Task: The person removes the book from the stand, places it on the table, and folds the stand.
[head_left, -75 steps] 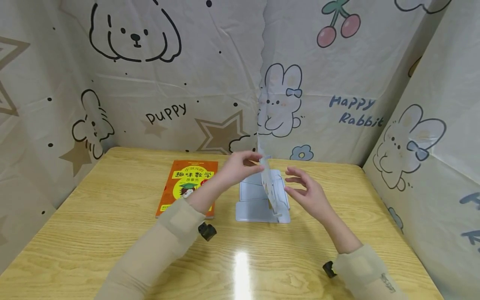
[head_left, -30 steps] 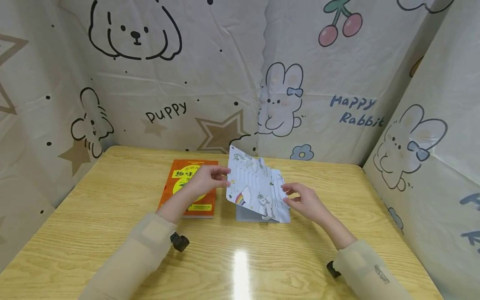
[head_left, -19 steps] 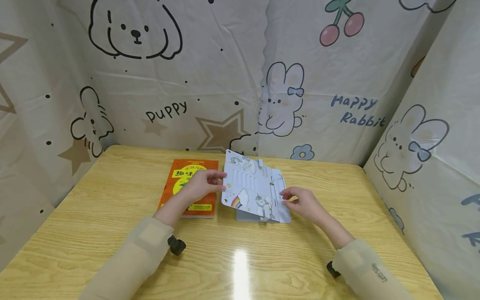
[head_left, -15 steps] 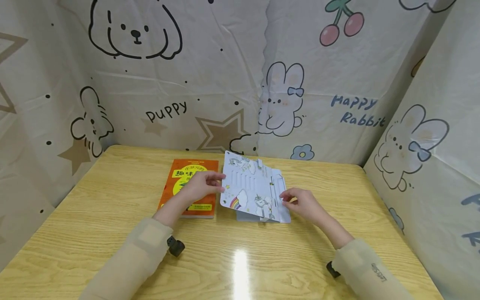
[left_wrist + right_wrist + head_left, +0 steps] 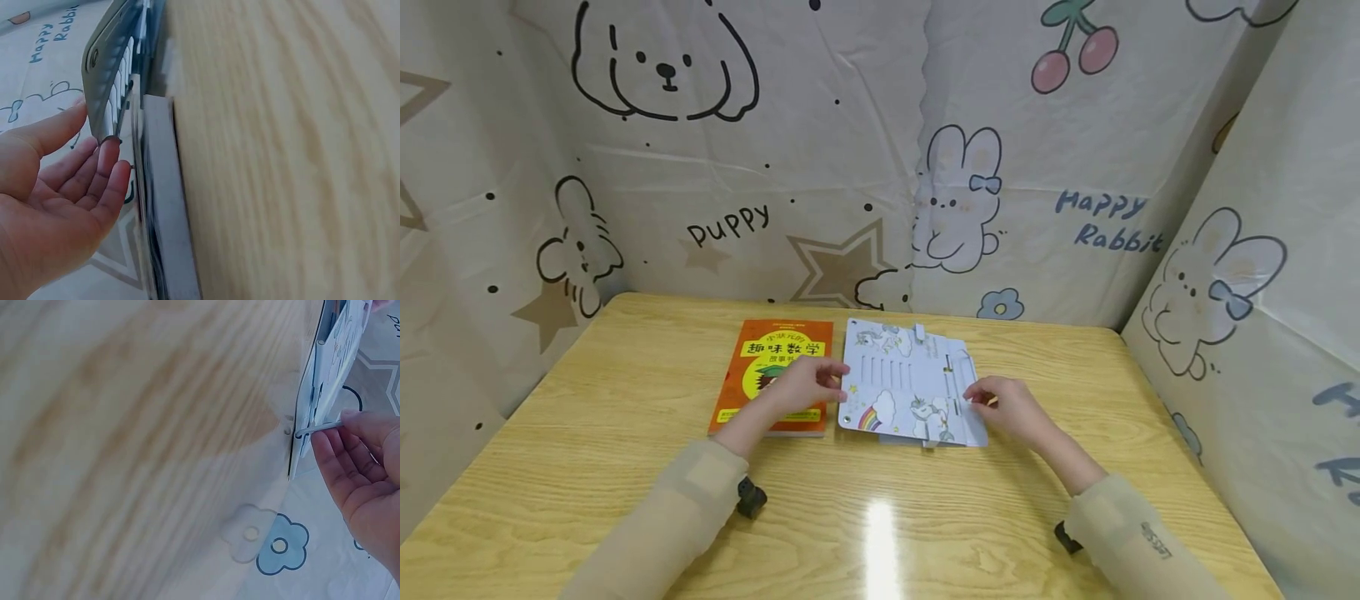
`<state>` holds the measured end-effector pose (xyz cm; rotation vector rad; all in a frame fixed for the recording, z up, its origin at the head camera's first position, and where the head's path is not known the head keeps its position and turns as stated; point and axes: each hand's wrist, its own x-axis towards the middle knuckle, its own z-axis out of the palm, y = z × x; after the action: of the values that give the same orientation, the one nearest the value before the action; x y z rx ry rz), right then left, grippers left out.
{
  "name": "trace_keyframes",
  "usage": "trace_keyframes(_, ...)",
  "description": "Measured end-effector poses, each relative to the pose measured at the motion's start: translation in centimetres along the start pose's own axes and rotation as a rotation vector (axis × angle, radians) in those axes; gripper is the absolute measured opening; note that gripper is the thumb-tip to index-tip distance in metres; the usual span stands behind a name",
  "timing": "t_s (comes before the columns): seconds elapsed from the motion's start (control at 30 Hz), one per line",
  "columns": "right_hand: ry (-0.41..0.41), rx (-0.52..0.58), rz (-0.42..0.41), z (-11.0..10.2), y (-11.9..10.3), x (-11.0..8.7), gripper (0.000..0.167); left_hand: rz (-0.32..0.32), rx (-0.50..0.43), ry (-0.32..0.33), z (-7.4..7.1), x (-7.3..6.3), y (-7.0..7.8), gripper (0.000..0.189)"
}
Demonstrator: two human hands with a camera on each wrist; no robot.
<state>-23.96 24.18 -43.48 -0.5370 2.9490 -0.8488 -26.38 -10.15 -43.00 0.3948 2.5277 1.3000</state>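
A white folding book stand (image 5: 891, 379), printed with unicorns and a rainbow, lies low on the table in the head view. Its upper panel tilts slightly off the base, which peeks out below the front edge. My left hand (image 5: 799, 387) pinches the panel's left edge; in the left wrist view the thumb and fingers are on opposite faces of the panel (image 5: 103, 69). At the stand's right side, my right hand (image 5: 1011, 407) pinches a thin wire support (image 5: 322, 427) between thumb and fingers, seen standing out from the base in the right wrist view.
An orange book (image 5: 730, 396) lies flat left of the stand, partly covered by my left hand. The wooden table (image 5: 820, 508) ends at the back against a patterned cloth (image 5: 842, 158), which also rises on both sides.
The panel has swung from nearly upright down to the left, almost flat. My left hand moved left and down with it; my right hand came in to the wire support at the right side.
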Motion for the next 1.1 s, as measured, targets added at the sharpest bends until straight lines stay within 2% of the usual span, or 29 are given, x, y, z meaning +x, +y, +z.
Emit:
trace_keyframes(0.17,-0.003,0.003,0.007,-0.1,0.1,-0.2,0.013,-0.016,0.053,-0.007,0.3,0.3,-0.2,0.044)
trace_keyframes(0.33,-0.006,0.001,0.019,-0.2,0.1,-0.3,0.014,0.002,0.106,-0.017,0.6,0.6,-0.5,0.046)
trace_keyframes(0.57,-0.008,0.005,0.019,-0.4,0.3,-0.3,0.014,0.027,0.200,-0.077,0.7,0.8,-0.9,0.062)
trace_keyframes(0.73,-0.010,0.010,0.019,-0.4,0.5,-0.2,0.013,0.090,0.272,-0.116,0.7,0.9,-1.2,0.070)
trace_keyframes(0.83,-0.007,0.005,0.011,-0.3,0.6,-0.2,0.013,0.121,0.302,-0.116,0.6,1.0,-1.4,0.071)
trace_keyframes(1.1,0.006,-0.027,-0.028,-0.1,0.8,-0.2,0.013,0.128,0.398,-0.104,0.7,1.0,-1.6,0.071)
